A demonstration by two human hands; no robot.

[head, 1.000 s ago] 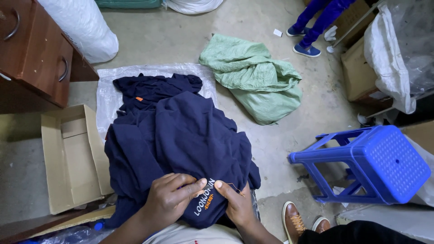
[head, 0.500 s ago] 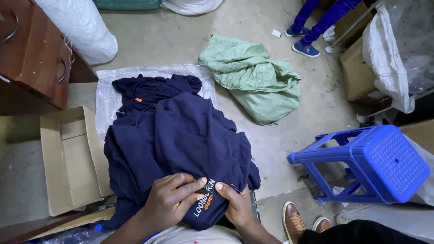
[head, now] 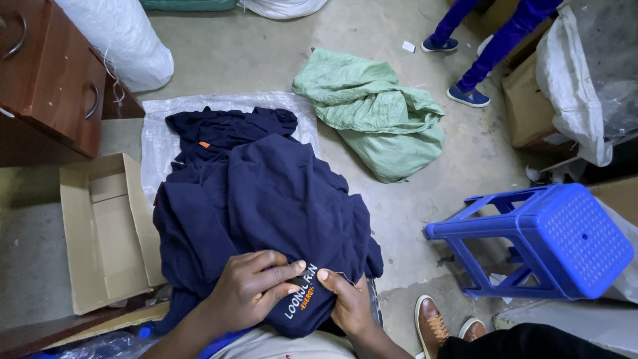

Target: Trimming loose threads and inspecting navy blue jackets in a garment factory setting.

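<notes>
**Hands on the Navy Garment: Position Report**

Little has shifted since the earlier frames: we observe the same two-handed hold on the printed fold, with the fingers of both hands drawn slightly closer together over the lettering.

Our left hand point(head: 256, 289) lies flat on the navy garment point(head: 279, 206), fingers extended to the right and pressing down on the cloth beside the white and orange print point(head: 302, 300). Our right hand point(head: 349, 302) pinches the edge of the same fold, thumb and forefinger closed on the fabric. The two hands nearly meet across the print; both are clamped on the garment.

The navy garment sits at the lower centre of the view, draped from our lap onto a pile of similar dark clothing. That pile rests on a clear plastic sheet point(head: 156, 136) spread on the concrete floor point(head: 266, 46).

Surroundings:

- An open cardboard box point(head: 100, 226) lies just left of the pile.
- A brown wooden cabinet point(head: 46, 73) stands at the upper left, with a white sack point(head: 126, 40) beside it.
- A crumpled green sack point(head: 379, 116) lies on the floor beyond the pile, apart from it.
- A blue plastic stool point(head: 551, 242) lies tipped on its side at the right.
- Brown shoes point(head: 435, 326) show near the bottom edge.
- Another person's legs in blue trousers point(head: 485, 40) stand at the top right, well apart from our hands.
</notes>
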